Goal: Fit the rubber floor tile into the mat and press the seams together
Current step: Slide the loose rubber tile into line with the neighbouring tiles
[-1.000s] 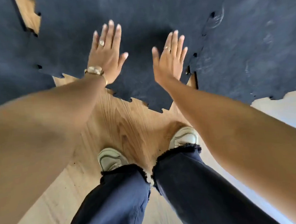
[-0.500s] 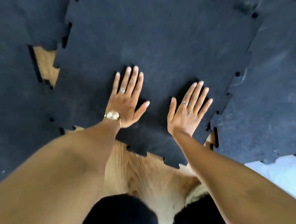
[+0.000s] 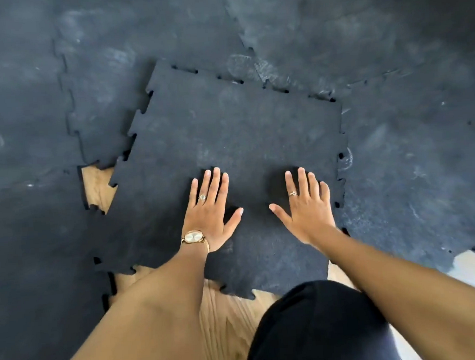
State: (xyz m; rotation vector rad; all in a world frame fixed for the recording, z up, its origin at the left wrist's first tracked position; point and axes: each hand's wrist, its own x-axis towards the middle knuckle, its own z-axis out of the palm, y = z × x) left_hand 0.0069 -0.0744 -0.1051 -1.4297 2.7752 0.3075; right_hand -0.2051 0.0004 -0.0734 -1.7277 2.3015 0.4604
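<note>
Under both sets of fingers sits the rubber floor tile (image 3: 228, 141), a dark square with jigsaw-tooth edges, lying skewed in the opening of the mat (image 3: 396, 140) rather than lined up with it. Left hand (image 3: 209, 212) is flat on the tile, fingers (image 3: 216, 181) spread and straight, palm down, gripping nothing. Right hand (image 3: 307, 207) is the same deal just beside it: fingers splayed, thumb pointing in toward the other thumb, pressed flat on the tile and holding nothing.

Past the fingertips, the tile's far edge rides up on top of the mat, with the little notch holes along that edge still showing. Out beyond the right hand's little finger, the tile's toothed edge runs close along the mat, though I can't tell if the teeth are actually seated there. Off to the left of the left hand there's a wedge-shaped gap where the wooden floor (image 3: 97, 186) shows between tile and mat. Back toward the wrists, more wood floor shows below the tile's near edge.

Gold watch (image 3: 193, 237) on the left wrist, a ring on each hand, and a dark trouser knee (image 3: 317, 329) at the bottom.
</note>
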